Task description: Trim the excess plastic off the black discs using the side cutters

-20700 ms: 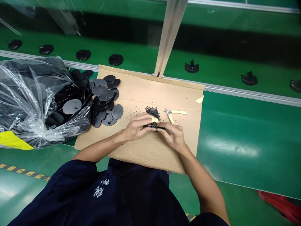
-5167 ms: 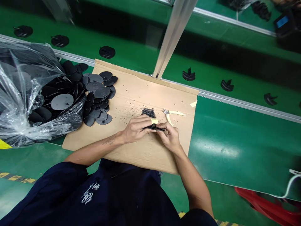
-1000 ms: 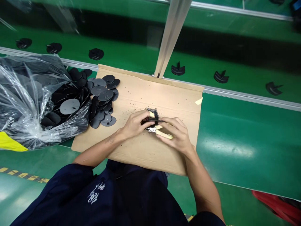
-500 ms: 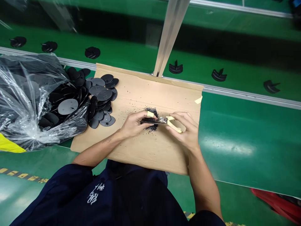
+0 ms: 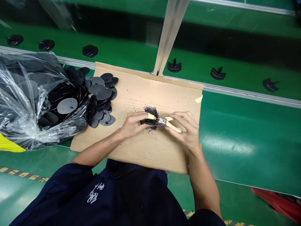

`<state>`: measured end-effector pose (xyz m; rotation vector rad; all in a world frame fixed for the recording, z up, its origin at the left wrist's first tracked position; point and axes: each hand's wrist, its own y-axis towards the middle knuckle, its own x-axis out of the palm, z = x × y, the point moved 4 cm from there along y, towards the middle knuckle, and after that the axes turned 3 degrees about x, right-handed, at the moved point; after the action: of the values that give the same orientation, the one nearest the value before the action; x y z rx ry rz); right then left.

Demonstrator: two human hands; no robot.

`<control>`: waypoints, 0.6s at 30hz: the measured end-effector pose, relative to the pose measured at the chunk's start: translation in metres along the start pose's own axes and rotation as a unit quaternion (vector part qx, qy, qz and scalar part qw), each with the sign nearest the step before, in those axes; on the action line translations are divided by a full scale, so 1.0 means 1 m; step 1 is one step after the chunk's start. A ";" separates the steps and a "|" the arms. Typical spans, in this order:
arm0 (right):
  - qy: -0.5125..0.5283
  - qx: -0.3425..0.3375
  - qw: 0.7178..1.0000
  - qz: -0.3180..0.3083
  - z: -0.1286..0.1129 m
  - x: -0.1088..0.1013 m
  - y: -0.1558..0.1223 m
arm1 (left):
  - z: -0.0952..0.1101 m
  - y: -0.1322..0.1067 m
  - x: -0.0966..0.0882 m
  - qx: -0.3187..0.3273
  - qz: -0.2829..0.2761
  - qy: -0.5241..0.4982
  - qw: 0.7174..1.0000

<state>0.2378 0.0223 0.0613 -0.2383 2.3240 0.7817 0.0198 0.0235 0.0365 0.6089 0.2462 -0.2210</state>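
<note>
Between the fingers and thumb of my left hand (image 5: 134,124) is a black plastic disc (image 5: 154,123), tilted nearly edge-on. Yellow tape wraps one of that hand's fingers. My right hand (image 5: 188,128) is closed around the pale yellow handles of a pair of nippers (image 5: 173,126). The metal jaws meet the disc near its right end; whether they are closed on it is too small to tell. Underneath lies a heap of small black clippings (image 5: 151,110) on a cardboard sheet (image 5: 150,153).
Many loose black discs (image 5: 103,94) lie at the cardboard's left side. Beside them a clear plastic bag (image 5: 35,103) holds more discs. A metal post (image 5: 168,37) rises behind the cardboard. Several black parts (image 5: 174,66) sit on the green surface beyond the rail.
The disc has turned in my left hand and now shows more edge-on. The nippers have shifted slightly left against it. The view has moved a little.
</note>
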 end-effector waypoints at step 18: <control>-0.050 0.003 0.998 -0.025 0.004 0.002 -0.005 | 0.001 0.000 0.001 -0.013 -0.005 0.004 1.000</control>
<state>0.2398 0.0209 0.0552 -0.2487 2.2181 0.7448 0.0209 0.0225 0.0373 0.5827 0.2586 -0.2245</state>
